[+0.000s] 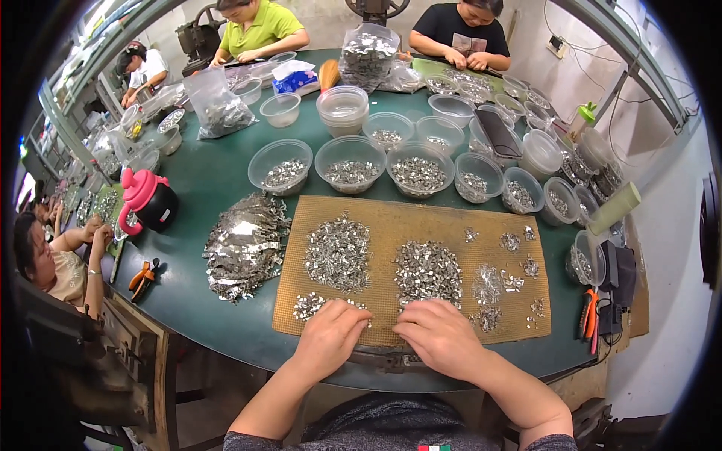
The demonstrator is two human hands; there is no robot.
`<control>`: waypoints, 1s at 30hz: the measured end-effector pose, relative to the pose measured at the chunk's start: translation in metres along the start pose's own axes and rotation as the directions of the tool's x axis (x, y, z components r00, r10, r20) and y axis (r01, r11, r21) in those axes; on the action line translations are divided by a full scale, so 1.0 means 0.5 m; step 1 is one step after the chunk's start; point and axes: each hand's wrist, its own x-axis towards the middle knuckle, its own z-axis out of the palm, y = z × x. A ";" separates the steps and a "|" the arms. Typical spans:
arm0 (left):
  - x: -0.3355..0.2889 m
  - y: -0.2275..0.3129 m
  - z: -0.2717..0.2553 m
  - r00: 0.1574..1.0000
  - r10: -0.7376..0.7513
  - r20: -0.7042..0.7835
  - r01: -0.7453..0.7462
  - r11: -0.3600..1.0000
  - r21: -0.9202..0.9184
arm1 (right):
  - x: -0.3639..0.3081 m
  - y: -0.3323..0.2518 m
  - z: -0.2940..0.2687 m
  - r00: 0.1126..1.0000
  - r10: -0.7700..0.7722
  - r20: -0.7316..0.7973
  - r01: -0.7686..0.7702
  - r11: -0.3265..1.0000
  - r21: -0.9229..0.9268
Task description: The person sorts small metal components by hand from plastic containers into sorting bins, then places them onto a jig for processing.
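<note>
My left hand [327,340] is at the near edge of a tan textured mat [380,233], thumb and fingers pinched together beside a small heap of silvery metal pieces [308,305]. My right hand [440,337] is a short way to its right, its fingers also drawn together, at the near side of a larger metal heap [429,272]. Whatever the fingertips hold is too small or hidden to name. Another large heap of metal pieces [337,255] lies beyond my left hand. Smaller piles [486,286] are scattered over the mat's right part.
A stack of shiny metal strips [244,248] lies left of the mat. Clear plastic bowls [352,165] of metal pieces line its far side. Orange-handled pliers [143,279], a pink-lidded flask [147,199] and orange-handled cutters [589,316] lie around. Several people work at the table's other sides.
</note>
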 end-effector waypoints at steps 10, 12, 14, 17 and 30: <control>0.012 0.007 0.034 0.994 0.088 0.065 -0.099 0.978 0.182 | 0.017 0.014 0.063 0.991 -0.049 0.127 0.068 0.986 -0.149; 0.018 0.009 0.051 0.990 0.102 0.097 -0.121 0.969 0.216 | 0.006 0.023 0.054 0.994 -0.033 0.104 0.046 0.991 -0.127; 0.027 0.010 0.054 0.984 0.113 0.135 -0.144 0.957 0.252 | -0.007 0.032 0.031 0.999 -0.019 0.045 0.024 0.996 -0.092; 0.036 -0.003 0.054 0.984 0.136 0.117 -0.160 0.959 0.235 | -0.040 0.050 -0.008 0.999 0.043 0.026 -0.042 0.998 -0.057; 0.013 0.019 0.070 0.985 0.103 0.136 -0.111 0.992 0.053 | -0.179 0.035 -0.045 0.994 0.078 0.081 -0.066 0.989 -0.134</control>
